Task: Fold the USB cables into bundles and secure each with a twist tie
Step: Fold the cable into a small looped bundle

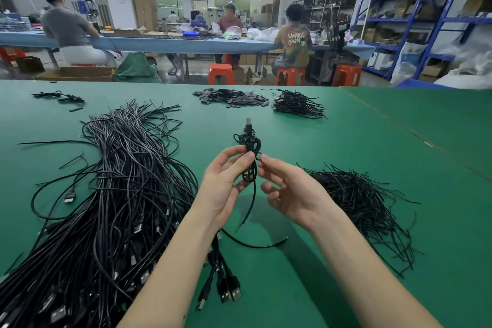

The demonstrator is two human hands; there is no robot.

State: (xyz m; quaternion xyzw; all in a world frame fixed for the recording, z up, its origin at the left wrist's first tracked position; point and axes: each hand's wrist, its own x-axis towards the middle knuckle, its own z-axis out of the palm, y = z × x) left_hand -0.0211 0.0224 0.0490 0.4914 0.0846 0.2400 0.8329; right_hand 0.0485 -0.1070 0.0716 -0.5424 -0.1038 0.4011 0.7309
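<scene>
A big heap of loose cables (pixel 111 194) is spread on the green table (pixel 372 141), left of both arms. The left hand (pixel 226 181) is curled round the folded bundle (pixel 251 157), held upright in the air above the table, long axis running away from the person, plug on top. The right hand (pixel 290 189) is met at the bundle's waist, fingertips pinching the twist tie (pixel 259 157) against the cable; the tie is too thin to be traced fully. Twisting is judged the step in hand. A pile of spare ties (pixel 356 200) is lying just right of the right hand, nearer that hand. Finished bundles (pixel 298 104) are stacked at the far edge.
</scene>
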